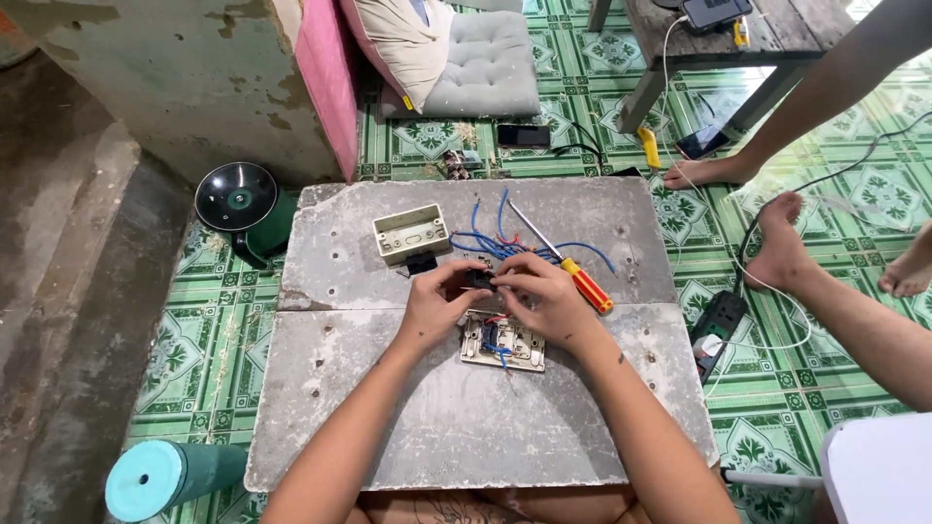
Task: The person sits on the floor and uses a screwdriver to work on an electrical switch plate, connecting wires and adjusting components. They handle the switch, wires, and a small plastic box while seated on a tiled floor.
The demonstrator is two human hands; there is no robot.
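left hand point(432, 309) and right hand point(549, 299) closed on small black switch module point(479, 279), held above grey slab surface point(437, 427) | progress, judged — cream switch plate point(502, 342) face-down, partly wired, cream plastic wall box point(412, 233) unmounted, red-handled screwdriver point(568, 267) idle | hidden — module terminals, blue wire point(505, 243) ends behind fingers
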